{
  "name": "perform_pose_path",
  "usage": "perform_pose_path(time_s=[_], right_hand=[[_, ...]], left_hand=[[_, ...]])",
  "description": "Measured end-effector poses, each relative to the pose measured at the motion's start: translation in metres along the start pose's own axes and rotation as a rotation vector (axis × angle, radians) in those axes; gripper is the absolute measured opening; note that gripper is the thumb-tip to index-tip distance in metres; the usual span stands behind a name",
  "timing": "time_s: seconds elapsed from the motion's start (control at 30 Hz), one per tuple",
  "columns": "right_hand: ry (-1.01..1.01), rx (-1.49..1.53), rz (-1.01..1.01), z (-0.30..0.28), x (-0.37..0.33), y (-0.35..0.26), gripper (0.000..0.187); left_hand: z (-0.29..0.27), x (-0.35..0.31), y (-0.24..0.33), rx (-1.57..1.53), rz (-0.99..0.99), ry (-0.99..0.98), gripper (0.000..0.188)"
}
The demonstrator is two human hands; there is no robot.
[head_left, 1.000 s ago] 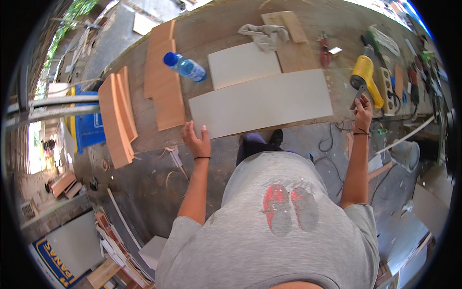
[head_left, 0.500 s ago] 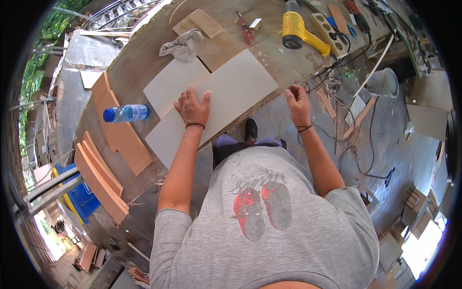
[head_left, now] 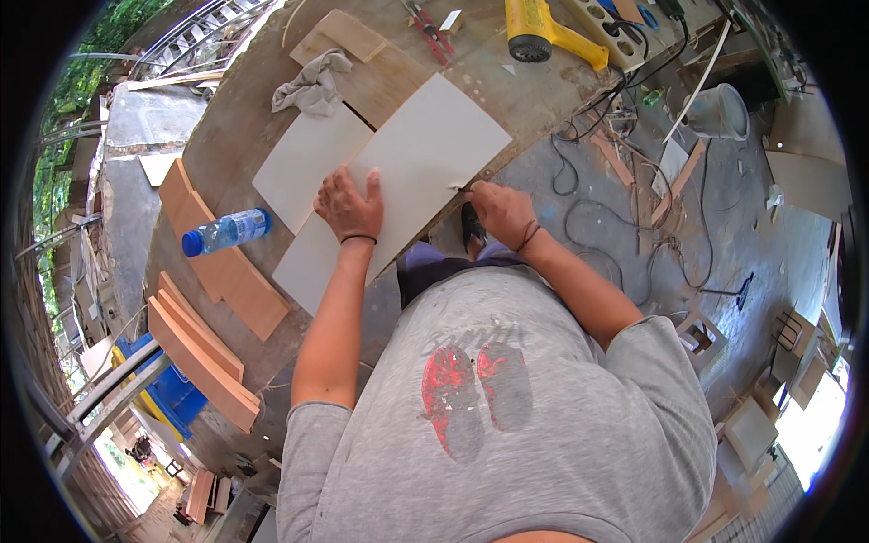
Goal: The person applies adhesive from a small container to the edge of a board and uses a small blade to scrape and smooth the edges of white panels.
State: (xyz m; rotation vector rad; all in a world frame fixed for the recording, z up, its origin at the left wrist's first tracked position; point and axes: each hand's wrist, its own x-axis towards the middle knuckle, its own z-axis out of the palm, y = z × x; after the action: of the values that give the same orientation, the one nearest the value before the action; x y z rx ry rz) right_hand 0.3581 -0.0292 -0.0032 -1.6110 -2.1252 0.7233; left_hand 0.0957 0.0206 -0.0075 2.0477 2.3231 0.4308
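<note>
A long white-faced board [head_left: 441, 131] lies across the worktable in front of me, partly over a second white board [head_left: 303, 167]. My left hand [head_left: 351, 206] rests flat on the long board near its left side, thumb apart from the fingers. At the board's near edge, my right hand [head_left: 500, 213] is closed in a pinch. A small whitish tip [head_left: 455, 187] shows just beyond its fingertips, over the board; the rest of what it holds is hidden. A crumpled grey rag [head_left: 312, 83] lies behind the boards.
A blue-capped water bottle [head_left: 226, 232] lies on brown wood strips [head_left: 249, 290] at the left. Red-handled pliers [head_left: 429, 34], a yellow heat gun [head_left: 543, 38] and a power strip [head_left: 605, 27] sit at the back. Cables [head_left: 579, 226] and a bucket [head_left: 718, 112] are on the floor at right.
My right hand has moved left and nearer, from beyond the board's right end to its near edge. My left hand stays on the board. The view has shifted slightly.
</note>
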Motion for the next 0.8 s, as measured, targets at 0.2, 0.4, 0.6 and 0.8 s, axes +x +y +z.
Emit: perform_pose_path(time_s=[0.2, 0.4, 0.6, 0.8], right_hand=[[0.302, -0.228, 0.287, -0.039, 0.027, 0.067, 0.008], [0.266, 0.007, -0.089, -0.015, 0.003, 0.021, 0.007], [0.31, 0.005, -0.073, -0.02, 0.016, 0.035, 0.01], [0.341, -0.042, 0.098, -0.046, 0.023, 0.056, 0.009]], left_hand=[[0.002, 0.001, -0.004, 0.0, 0.027, 0.019, 0.06], [0.002, 0.002, -0.003, 0.031, 0.02, 0.004, 0.06], [0.003, 0.001, -0.008, -0.01, 0.031, 0.013, 0.061], [0.007, 0.002, -0.006, 0.031, 0.03, 0.028, 0.061]])
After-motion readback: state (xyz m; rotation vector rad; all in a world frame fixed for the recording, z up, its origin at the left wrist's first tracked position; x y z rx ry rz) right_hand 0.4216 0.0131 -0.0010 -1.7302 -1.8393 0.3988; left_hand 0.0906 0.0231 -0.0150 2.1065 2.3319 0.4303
